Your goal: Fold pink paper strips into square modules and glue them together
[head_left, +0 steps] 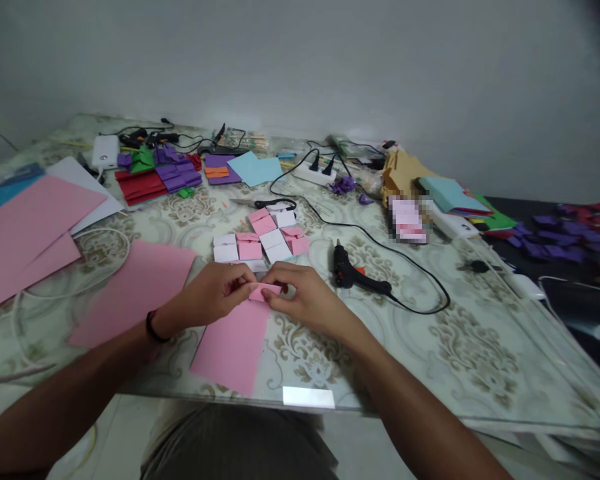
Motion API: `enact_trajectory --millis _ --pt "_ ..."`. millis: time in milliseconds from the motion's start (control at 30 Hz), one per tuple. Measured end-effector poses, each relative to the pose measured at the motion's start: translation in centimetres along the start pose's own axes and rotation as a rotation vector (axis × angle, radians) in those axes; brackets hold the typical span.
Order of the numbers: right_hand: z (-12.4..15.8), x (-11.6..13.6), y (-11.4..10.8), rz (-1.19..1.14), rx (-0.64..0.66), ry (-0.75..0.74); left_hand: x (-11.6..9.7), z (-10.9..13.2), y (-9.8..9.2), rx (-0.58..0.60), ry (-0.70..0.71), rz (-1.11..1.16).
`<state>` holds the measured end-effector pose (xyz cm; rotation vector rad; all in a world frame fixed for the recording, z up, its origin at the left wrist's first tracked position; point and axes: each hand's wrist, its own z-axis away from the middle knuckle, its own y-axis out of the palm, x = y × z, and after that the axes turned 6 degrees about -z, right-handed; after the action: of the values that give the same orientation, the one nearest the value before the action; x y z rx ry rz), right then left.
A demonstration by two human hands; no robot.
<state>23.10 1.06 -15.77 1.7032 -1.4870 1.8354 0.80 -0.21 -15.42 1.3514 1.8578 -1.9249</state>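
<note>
Both my hands pinch the far end of a pink paper strip [235,343], where a short flap is folded over. My left hand [215,290] has its thumb and fingers closed on the flap's left end. On the right end, my right hand [297,293] is closed with thumb and forefinger on the paper. The rest of the strip lies toward the table's front edge. Just beyond my fingers sit several folded pink and white paper squares [275,244]. A larger pink sheet [145,283] lies left of the strip, partly under my left forearm.
A black glue gun [355,272] with its cord lies to the right. Scissors [270,203] rest behind the folded squares. Pink sheets [35,230] cover the left side. Coloured folded papers [153,177], a white power strip [314,173] and cables line the back.
</note>
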Motion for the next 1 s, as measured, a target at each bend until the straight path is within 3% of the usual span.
enact_trajectory --millis 133,433,633,800,1000 --pt "0.1 -0.1 -0.5 -0.013 -0.033 -0.019 0.3 0.0 -0.3 0.003 -0.023 -0.026" --pt "0.2 -0.4 -1.8 -0.047 -0.302 0.092 0.5 -0.1 -0.6 -0.004 -0.050 -0.106" --pt "0.2 -1.4 -2.4 -0.039 -0.383 0.107 0.8 -0.1 -0.7 -0.107 -0.150 -0.096" --pt "0.1 -2.3 -3.4 0.002 -0.455 0.118 1.0 0.0 -0.9 -0.213 -0.144 -0.070" --pt "0.2 -3.3 -4.9 0.313 -0.389 0.155 0.8 0.0 -1.1 -0.223 -0.138 -0.069"
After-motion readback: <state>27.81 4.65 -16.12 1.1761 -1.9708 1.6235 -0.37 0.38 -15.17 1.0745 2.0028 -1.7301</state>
